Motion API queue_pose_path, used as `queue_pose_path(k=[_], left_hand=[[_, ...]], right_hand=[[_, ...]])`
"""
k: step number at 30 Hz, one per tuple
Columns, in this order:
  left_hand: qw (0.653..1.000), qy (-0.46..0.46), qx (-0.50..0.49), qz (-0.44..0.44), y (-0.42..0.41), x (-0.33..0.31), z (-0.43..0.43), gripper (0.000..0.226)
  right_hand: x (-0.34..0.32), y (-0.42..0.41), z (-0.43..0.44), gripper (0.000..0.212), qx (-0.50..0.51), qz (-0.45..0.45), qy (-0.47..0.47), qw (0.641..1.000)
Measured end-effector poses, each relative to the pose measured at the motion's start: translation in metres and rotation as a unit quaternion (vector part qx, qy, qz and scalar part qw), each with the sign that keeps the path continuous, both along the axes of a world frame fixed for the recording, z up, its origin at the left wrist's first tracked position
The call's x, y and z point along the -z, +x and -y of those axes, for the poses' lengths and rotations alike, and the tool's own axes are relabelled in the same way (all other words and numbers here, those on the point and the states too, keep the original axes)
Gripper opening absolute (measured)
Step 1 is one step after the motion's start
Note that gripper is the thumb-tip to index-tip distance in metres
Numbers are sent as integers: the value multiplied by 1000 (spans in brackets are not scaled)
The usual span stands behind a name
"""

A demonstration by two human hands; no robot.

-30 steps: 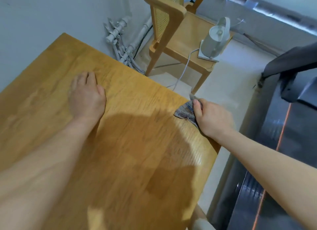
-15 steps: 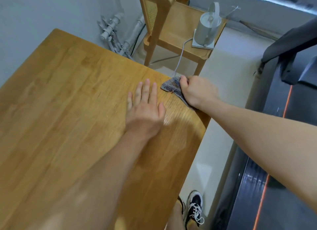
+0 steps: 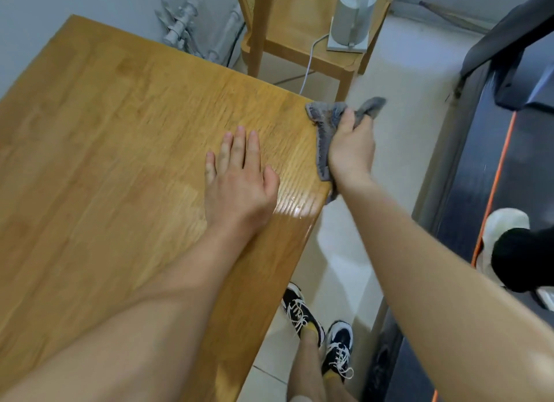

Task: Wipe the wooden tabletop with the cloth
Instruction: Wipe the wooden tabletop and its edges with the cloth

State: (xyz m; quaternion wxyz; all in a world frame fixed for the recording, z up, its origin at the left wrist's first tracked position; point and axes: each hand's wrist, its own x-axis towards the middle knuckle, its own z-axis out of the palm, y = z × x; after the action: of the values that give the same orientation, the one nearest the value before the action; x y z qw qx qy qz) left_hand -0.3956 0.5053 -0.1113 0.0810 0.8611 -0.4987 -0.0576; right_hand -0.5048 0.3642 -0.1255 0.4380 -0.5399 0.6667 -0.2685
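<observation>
1. Two bare hands are over the wooden tabletop (image 3: 99,150), which fills the left and middle of the view and shows a glossy patch near its right edge.
2. The left hand (image 3: 239,180) lies flat on the wood, palm down, fingers spread open and holding nothing.
3. Just to its right, the right hand (image 3: 350,150) is closed around the grey cloth (image 3: 325,123), gripping it at the tabletop's right corner.
4. Part of the cloth lies on the wood along the edge; another part sticks out past the corner over the floor.
5. Beyond the corner stands a wooden chair (image 3: 302,27) with a white kettle (image 3: 353,15) on its seat.
6. Below the edge, two black-and-white sneakers (image 3: 302,314) stand on the pale floor.
7. Farthest right is a dark treadmill (image 3: 515,150).
</observation>
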Motion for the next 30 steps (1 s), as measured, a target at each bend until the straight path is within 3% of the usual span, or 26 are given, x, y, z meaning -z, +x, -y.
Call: queue_pose_path(k=[9, 12, 16, 20, 26, 30], left_hand=[[1000, -17, 1, 11, 1, 0, -1, 57], [1000, -19, 0, 7, 5, 0, -1, 56], [1000, -16, 0, 1, 5, 1, -1, 56], [1000, -22, 4, -4, 7, 1, -1, 56], [1000, -19, 23, -3, 5, 2, -1, 55], [996, -9, 89, -24, 7, -1, -32, 55]], right_hand=[[-5, 0, -179, 53, -25, 27, -13, 999], [-10, 2, -151, 37, -11, 34, -22, 999], [-7, 17, -48, 43, 43, -15, 4, 999], [-5, 18, -37, 46, 36, -52, -22, 998], [8, 9, -154, 56, 21, -61, -30, 997], [7, -3, -254, 66, -19, 9, -53, 998]])
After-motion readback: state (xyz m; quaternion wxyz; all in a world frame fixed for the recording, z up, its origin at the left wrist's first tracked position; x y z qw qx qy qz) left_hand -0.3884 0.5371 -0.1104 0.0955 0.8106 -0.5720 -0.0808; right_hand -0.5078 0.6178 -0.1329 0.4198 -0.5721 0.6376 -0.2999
